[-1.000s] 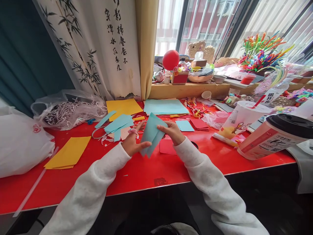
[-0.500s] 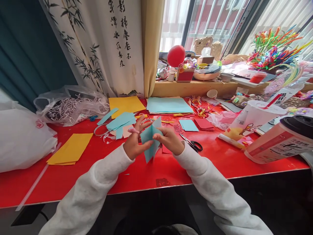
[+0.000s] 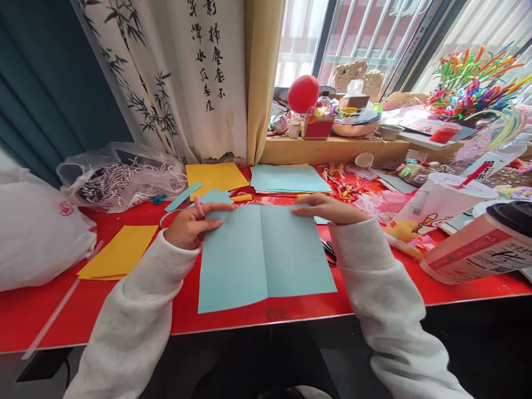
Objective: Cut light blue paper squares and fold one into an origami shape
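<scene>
A light blue sheet of paper (image 3: 236, 260) is spread out between my hands, with a crease running down its middle. My left hand (image 3: 193, 223) pinches its upper left corner between thumb and fingers; a pink band circles one finger. At the upper right edge, my right hand (image 3: 326, 209) grips the paper in the same way. The sheet's lower edge is close to the table's front edge. Behind my right sleeve and the sheet, black-handled scissors (image 3: 329, 252) are mostly hidden. Blue paper pieces (image 3: 214, 197) lie just beyond the sheet.
Yellow paper (image 3: 124, 249) lies left, near a white plastic bag (image 3: 39, 233) and a bag of beads (image 3: 120, 183). Yellow (image 3: 216, 178) and blue paper stacks (image 3: 291, 178) are at the back of the red table (image 3: 187, 310). Two drink cups, one clear (image 3: 444, 205), one black-lidded (image 3: 477, 244), stand right.
The blue paper, folded up small between my hands before, is now opened out into a large creased sheet. My hands have moved apart to its upper corners.
</scene>
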`<state>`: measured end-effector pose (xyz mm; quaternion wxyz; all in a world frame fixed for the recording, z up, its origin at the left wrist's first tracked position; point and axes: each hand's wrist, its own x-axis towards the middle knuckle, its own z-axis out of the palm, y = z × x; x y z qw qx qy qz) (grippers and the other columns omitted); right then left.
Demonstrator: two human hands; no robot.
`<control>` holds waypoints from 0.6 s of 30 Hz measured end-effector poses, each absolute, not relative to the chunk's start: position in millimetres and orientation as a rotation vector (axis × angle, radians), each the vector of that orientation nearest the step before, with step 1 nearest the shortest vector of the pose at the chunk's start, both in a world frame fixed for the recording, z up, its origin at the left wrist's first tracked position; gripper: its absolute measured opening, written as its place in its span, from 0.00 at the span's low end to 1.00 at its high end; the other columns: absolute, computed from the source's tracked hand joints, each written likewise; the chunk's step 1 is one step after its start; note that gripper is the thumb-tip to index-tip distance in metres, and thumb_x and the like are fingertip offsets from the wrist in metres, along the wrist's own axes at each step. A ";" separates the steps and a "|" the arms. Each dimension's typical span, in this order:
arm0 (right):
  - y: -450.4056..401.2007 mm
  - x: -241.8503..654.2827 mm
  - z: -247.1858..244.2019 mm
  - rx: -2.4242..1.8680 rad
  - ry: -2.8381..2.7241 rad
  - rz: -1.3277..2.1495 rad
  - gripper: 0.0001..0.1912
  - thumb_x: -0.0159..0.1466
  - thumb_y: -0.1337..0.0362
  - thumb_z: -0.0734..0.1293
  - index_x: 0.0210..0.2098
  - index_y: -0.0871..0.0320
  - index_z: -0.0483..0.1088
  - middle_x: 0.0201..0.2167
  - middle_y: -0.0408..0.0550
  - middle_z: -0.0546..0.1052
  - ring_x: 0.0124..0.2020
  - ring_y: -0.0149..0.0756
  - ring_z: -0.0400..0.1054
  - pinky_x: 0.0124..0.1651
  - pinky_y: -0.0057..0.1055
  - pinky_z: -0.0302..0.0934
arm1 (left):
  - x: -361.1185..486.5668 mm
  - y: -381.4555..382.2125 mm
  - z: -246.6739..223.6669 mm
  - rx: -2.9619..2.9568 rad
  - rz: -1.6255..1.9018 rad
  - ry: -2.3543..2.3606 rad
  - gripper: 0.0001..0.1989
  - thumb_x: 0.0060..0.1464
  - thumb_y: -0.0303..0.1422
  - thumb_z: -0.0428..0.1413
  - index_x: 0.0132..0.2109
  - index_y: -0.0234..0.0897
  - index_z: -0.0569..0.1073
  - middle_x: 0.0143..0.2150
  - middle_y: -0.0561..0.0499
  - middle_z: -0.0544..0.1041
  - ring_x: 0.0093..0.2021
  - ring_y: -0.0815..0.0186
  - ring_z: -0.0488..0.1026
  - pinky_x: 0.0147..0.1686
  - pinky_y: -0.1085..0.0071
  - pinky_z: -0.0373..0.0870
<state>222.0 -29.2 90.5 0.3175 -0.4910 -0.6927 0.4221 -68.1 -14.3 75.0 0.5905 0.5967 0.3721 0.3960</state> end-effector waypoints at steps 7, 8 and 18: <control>-17.5 190.2 76.7 -1.076 -2.029 1.206 0.23 0.52 0.58 0.67 0.46 0.55 0.68 0.47 0.47 0.71 0.46 0.35 0.64 0.46 0.32 0.59 | -57.5 -19.8 68.2 1.500 0.937 0.703 0.07 0.41 0.30 0.59 0.33 0.40 0.75 0.46 0.47 0.74 0.51 0.52 0.66 0.44 0.56 0.66; -17.4 184.9 73.5 -1.043 -2.016 1.259 0.20 0.52 0.57 0.67 0.43 0.57 0.69 0.43 0.48 0.73 0.42 0.35 0.66 0.43 0.31 0.60 | -58.7 -19.2 68.2 1.503 0.952 0.692 0.07 0.41 0.30 0.59 0.32 0.40 0.75 0.46 0.48 0.74 0.51 0.52 0.66 0.45 0.57 0.65; -27.1 178.7 76.1 -1.012 -1.970 1.107 0.15 0.58 0.58 0.61 0.39 0.61 0.72 0.34 0.47 0.74 0.34 0.31 0.66 0.35 0.27 0.60 | -71.9 1.6 79.1 2.138 0.688 1.210 0.22 0.44 0.44 0.56 0.46 0.40 0.71 0.47 0.47 0.71 0.51 0.54 0.64 0.52 0.58 0.57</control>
